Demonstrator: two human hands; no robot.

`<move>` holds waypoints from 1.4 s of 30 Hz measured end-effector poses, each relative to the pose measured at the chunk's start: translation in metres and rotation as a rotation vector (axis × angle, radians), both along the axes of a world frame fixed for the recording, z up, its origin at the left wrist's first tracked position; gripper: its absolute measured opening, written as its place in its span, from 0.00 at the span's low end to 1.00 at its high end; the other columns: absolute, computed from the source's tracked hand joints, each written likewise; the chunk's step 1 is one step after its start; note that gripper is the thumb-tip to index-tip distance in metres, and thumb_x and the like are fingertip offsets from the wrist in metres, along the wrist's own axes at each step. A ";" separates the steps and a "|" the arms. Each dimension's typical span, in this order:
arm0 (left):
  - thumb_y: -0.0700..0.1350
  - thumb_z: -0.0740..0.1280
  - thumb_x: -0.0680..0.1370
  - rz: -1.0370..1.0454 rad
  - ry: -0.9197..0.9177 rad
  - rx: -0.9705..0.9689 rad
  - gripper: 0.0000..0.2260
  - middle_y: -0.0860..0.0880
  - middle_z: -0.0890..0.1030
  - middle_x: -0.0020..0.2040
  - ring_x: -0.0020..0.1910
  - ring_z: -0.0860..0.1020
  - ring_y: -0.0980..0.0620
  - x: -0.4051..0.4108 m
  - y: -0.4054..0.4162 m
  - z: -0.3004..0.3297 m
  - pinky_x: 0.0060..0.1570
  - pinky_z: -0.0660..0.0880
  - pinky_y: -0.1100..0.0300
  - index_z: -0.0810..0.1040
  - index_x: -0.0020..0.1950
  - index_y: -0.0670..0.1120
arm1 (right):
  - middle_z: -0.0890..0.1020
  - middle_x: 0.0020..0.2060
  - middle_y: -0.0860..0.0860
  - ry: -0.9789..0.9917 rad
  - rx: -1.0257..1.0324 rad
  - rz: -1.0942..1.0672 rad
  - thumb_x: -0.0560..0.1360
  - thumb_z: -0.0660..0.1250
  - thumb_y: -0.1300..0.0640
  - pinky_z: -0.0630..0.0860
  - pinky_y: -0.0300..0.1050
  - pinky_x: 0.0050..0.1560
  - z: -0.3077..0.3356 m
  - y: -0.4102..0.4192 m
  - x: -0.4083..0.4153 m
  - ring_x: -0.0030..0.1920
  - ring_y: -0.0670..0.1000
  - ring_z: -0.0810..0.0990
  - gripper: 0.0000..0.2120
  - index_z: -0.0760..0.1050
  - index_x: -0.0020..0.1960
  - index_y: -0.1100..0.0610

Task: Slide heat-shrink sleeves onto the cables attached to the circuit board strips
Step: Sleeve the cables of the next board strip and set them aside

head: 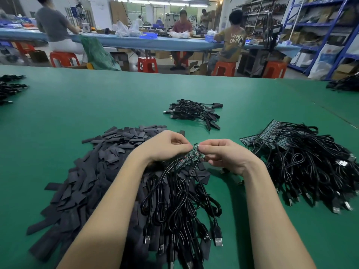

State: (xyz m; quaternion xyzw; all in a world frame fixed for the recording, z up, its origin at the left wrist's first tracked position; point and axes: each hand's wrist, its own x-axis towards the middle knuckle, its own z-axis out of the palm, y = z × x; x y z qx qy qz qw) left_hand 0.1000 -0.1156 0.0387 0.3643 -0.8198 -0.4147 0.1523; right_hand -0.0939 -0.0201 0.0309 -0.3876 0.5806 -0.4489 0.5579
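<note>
My left grip (167, 146) and right grip (223, 154) both pinch a board strip (194, 153), its cables (174, 200) trailing toward the tabletop's (97, 105) near edge.

Behind the green surface (77, 105), people (232, 37) sit on red stools (147, 64) at a long blue table (155, 43). Blue shelves (318, 26) full of boxes stand at the right. White bags (122, 29) lie on that table.

You're pinching PCB strip (194, 153) w/ left hand (165, 147) & right hand (226, 155) | cables (180, 202) hanging over sleeve pile (93, 171) | green table (97, 105)
</note>
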 end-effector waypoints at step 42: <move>0.49 0.75 0.76 0.187 0.225 -0.121 0.06 0.56 0.86 0.46 0.46 0.83 0.62 0.008 0.002 0.008 0.54 0.78 0.65 0.84 0.51 0.51 | 0.84 0.36 0.49 -0.450 -0.153 -0.168 0.66 0.77 0.60 0.79 0.33 0.33 0.007 -0.011 0.007 0.33 0.44 0.82 0.02 0.86 0.36 0.55</move>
